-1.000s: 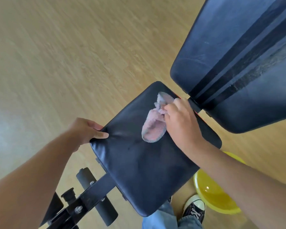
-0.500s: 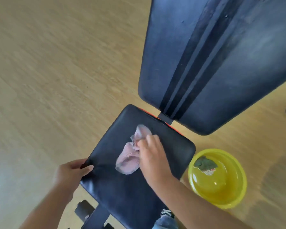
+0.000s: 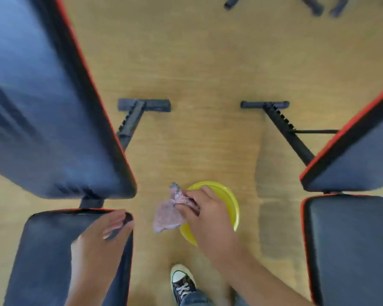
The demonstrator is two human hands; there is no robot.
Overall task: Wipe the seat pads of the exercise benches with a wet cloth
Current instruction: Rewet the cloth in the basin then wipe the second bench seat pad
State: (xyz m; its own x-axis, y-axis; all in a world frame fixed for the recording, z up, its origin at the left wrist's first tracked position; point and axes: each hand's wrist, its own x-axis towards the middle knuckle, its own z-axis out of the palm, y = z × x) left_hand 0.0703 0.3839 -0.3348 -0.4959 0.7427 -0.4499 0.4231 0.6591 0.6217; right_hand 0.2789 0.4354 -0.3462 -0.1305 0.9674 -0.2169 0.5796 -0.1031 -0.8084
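Observation:
Two black benches with red trim stand side by side. The left seat pad lies at the lower left under its raised back pad. The right seat pad is at the lower right. My right hand holds a pink cloth in the air between the benches, over the edge of a yellow bowl on the floor. My left hand rests flat on the right edge of the left seat pad, fingers spread, holding nothing.
The second bench's back pad rises at the right. Black bench legs and feet sit on the wooden floor beyond the bowl. My sneaker stands just below the bowl. More dark frame parts lie at the top.
My right hand has lifted the cloth off the left seat pad and carried it right, over the yellow bowl. My left hand shifted from the pad's left edge to its right edge. The view swung right.

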